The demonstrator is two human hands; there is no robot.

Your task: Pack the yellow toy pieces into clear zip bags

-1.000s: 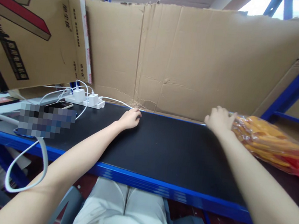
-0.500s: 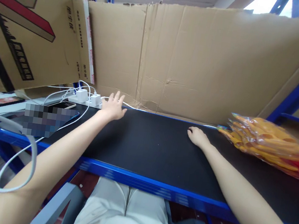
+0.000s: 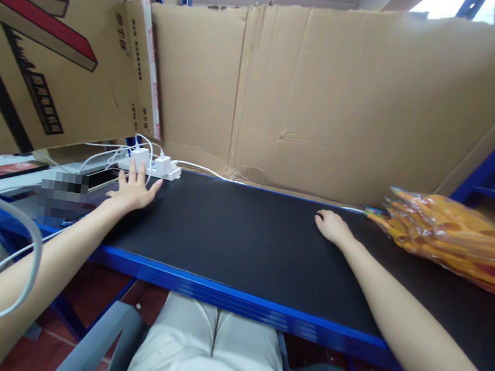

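My left hand [image 3: 134, 188] is open with fingers spread, at the left part of the black tabletop [image 3: 231, 238]. Its fingertips overlap the white power strip [image 3: 173, 172] and a plugged-in charger [image 3: 140, 156] in view; whether they touch is unclear. My right hand [image 3: 332, 227] rests toward the back right of the tabletop, fingers curled under. No object shows in it, though its palm side is hidden. To its right lies a clear plastic bag of orange-yellow items [image 3: 448, 229], with red at the near end.
Cardboard sheets [image 3: 323, 104] stand along the back, and a printed carton [image 3: 81, 88] rises at the left. White cables run from the power strip, one looping over my left forearm. A blurred-out device [image 3: 61, 199] lies far left. Blue metal edging [image 3: 232, 297] borders the front.
My left hand has moved left and slightly toward me across the tabletop, staying spread. My right hand keeps its place and its curl. The view has shifted slightly.
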